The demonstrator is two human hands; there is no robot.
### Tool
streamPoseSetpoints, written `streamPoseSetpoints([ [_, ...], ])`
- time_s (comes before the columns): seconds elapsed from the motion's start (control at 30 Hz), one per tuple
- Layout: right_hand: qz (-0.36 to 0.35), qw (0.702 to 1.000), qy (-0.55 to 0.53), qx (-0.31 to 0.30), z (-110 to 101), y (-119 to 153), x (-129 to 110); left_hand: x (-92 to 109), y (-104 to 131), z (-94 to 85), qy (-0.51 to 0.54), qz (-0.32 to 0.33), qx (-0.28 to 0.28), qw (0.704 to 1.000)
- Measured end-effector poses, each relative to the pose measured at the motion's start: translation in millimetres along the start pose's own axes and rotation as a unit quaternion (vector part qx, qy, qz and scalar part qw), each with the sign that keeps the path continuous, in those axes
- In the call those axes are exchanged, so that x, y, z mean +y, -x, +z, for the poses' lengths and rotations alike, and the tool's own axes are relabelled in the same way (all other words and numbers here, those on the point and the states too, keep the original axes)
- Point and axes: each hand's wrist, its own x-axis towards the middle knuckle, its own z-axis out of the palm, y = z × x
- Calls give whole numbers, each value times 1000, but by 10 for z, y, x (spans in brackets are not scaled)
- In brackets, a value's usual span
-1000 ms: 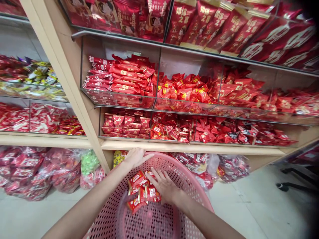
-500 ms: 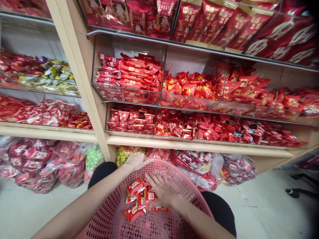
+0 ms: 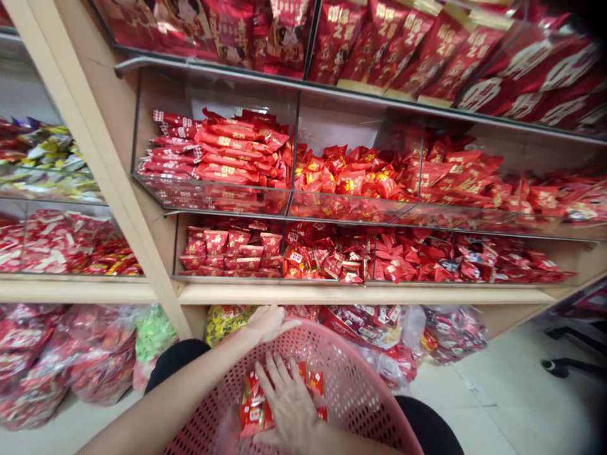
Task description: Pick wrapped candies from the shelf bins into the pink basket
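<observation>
A pink perforated plastic basket stands between my knees, tilted toward me. My left hand is closed over its far rim, thumb along the edge. Inside the basket lie several small red and gold snack packets. Over them is my right hand, palm down with its fingers spread, touching the packets and hiding part of the pile. Whether any packet is under the palm, I cannot see.
Ahead are wooden shelves with clear-fronted bins of red packets. Below them, plastic bags of wrapped sweets sit on the tiled floor. More bagged sweets are at left; a black wheeled base is at right.
My right hand has moved left across the packets and now covers more of them. The packets have shifted under it. My left hand stays on the rim while the view has tilted upward.
</observation>
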Motion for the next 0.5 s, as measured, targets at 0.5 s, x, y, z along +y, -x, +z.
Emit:
streamPoseSetpoints([
  [0.5, 112, 954, -32, 277, -1604, -101, 531, -296, -398, 181, 254, 160, -27, 953],
])
